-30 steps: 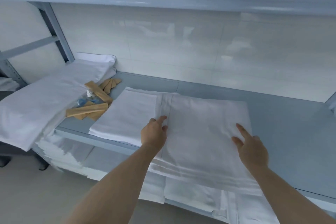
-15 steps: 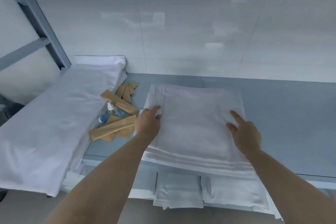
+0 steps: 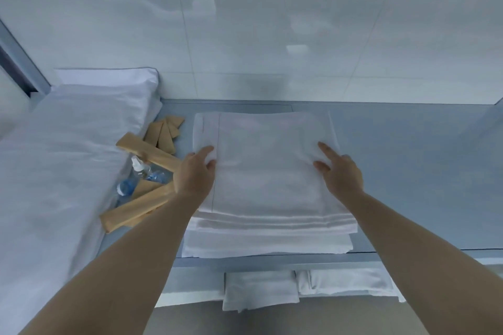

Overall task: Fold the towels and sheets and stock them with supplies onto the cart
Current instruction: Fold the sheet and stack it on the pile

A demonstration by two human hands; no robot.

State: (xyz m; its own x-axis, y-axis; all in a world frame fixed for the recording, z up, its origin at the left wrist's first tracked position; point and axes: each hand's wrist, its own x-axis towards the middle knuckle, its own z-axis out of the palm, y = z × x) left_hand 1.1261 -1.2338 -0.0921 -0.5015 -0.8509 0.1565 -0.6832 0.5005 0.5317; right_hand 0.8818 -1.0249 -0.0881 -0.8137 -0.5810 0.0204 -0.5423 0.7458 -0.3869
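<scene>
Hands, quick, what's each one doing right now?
Left hand: open, fingers resting on the folded towel.
Right hand: open, fingers straight, touching the same towel.

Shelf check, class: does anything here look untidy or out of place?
Yes. The tan packets lie crisscrossed in a loose heap with small bottles tipped among them, between the sheet and the squared towel stack.

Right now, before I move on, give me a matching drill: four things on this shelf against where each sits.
Things:
1. folded white towel stack
2. small clear plastic bottles
3. white pillow
4. tan paper packets

Places:
A. back left corner
B. under both hands
C. just left of the left hand
D. among the packets, beside the large white sheet

Pairs: 1-B, 2-D, 3-A, 4-C
</scene>
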